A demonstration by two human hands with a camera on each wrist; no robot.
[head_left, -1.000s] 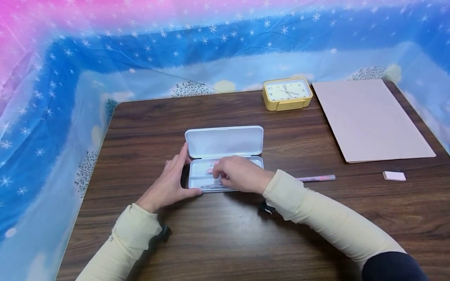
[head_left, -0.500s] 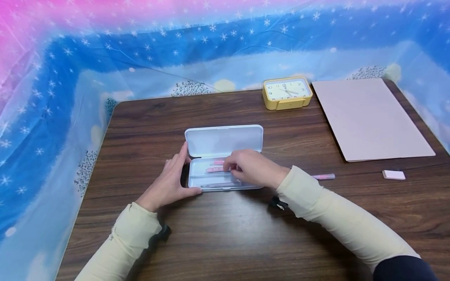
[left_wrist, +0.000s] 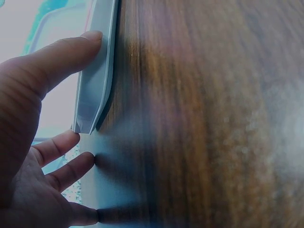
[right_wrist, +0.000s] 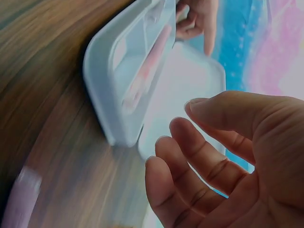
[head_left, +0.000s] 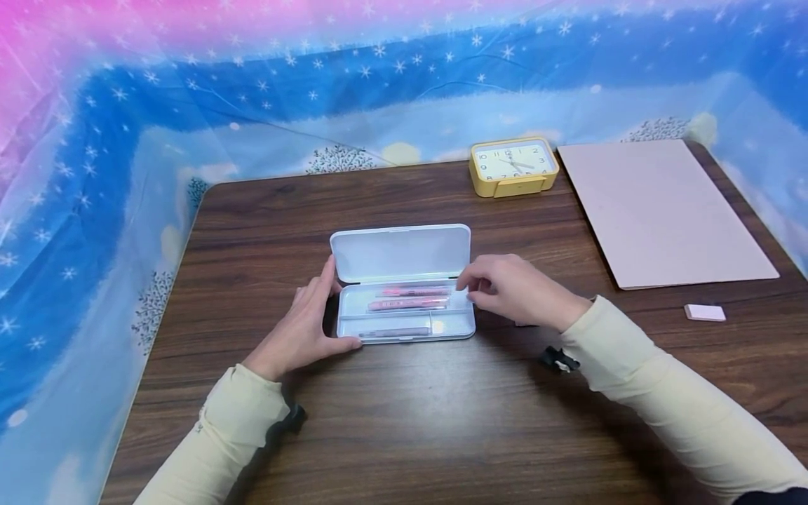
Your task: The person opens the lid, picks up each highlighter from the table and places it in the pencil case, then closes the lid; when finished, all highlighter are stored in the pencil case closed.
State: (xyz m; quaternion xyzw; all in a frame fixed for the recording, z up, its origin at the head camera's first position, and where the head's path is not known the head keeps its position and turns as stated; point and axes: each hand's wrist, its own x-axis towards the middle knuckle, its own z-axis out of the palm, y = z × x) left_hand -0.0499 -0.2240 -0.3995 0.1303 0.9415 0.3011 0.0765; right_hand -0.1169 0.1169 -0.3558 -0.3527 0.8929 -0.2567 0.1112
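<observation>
An open white pencil case (head_left: 402, 254) lies on the table, its lid tilted back. Two pink pens (head_left: 407, 304) rest in its rear compartment, and a slim pale pen (head_left: 398, 332) lies in the front one. My left hand (head_left: 293, 333) spans the case's left end. Its thumb (left_wrist: 71, 54) touches the front wall, and the other fingers extend toward the lid side. Just beyond the right end hovers my right hand (head_left: 520, 287), fingers loosely bent, nothing between them in the right wrist view. Another pink pen (right_wrist: 21, 199) lies on the table, mostly hidden by this hand in the head view.
A yellow clock (head_left: 514, 167) stands at the table's back edge. Right of it lies a large pale pink board (head_left: 669, 214), with a small white-and-pink eraser (head_left: 705, 313) in front. Patterned cloth (head_left: 252, 91) hangs around the back and sides.
My right hand has drawn back rightward out of the case, uncovering the pens inside. It now covers most of the loose pen on the table. The left hand has stayed put.
</observation>
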